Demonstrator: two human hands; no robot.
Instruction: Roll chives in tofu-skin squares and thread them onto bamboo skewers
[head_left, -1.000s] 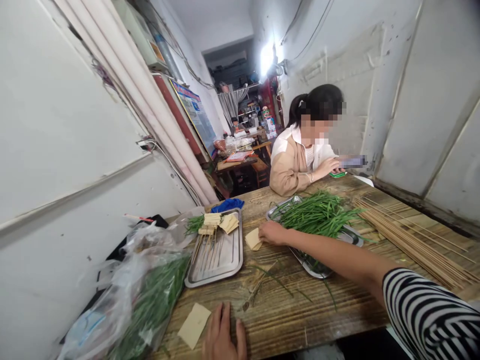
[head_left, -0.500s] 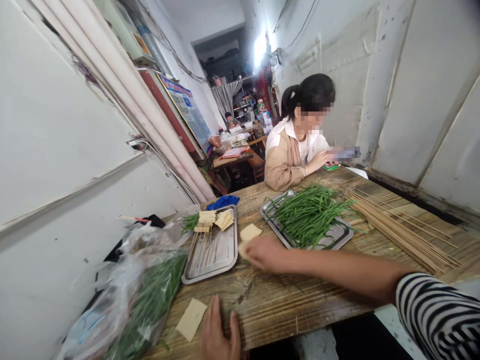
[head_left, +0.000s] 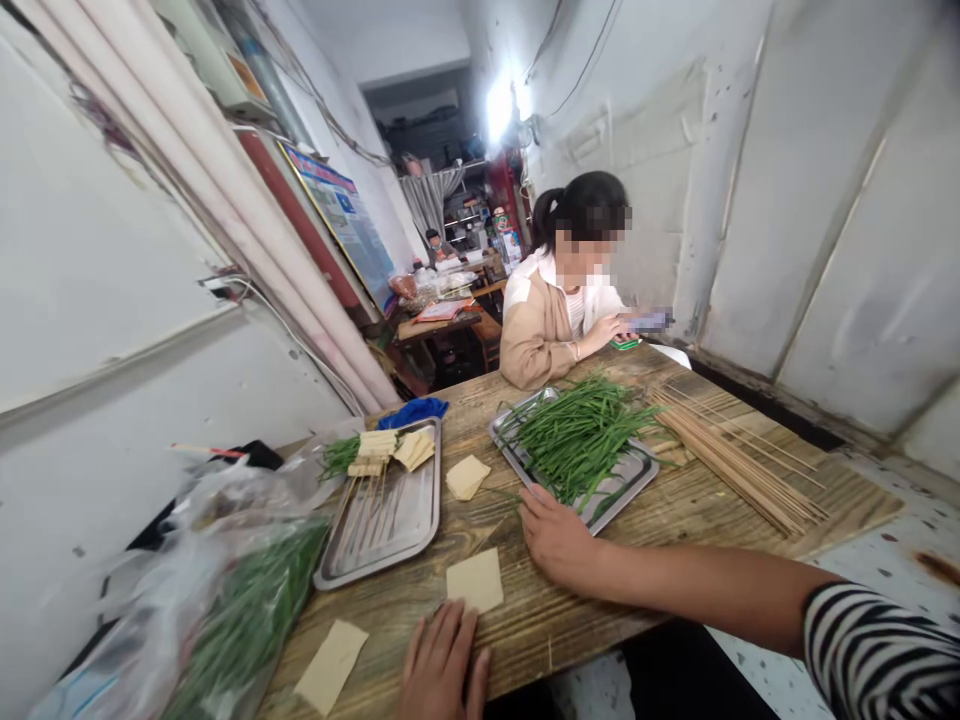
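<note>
My right hand [head_left: 556,538] rests on the wooden table [head_left: 675,510], fingers spread, beside the near corner of a metal tray [head_left: 637,470] heaped with green chives [head_left: 576,433]. It holds nothing. Just left of it lies a pale tofu-skin square [head_left: 475,579]. My left hand [head_left: 442,668] lies flat and open at the table's near edge, just below that square. Another square [head_left: 331,665] lies further left, and a small stack of squares [head_left: 467,476] sits between the trays.
A second metal tray [head_left: 397,525] holds skewered tofu rolls [head_left: 373,458]. A plastic bag of chives [head_left: 225,620] lies at the left. Bamboo skewers [head_left: 739,455] are piled at the right. A person in a beige jacket [head_left: 536,330] sits across, holding a phone.
My right hand came back from the stack of squares toward me, laid one tofu-skin square on the table near my left hand, and now rests beside the chive tray.
</note>
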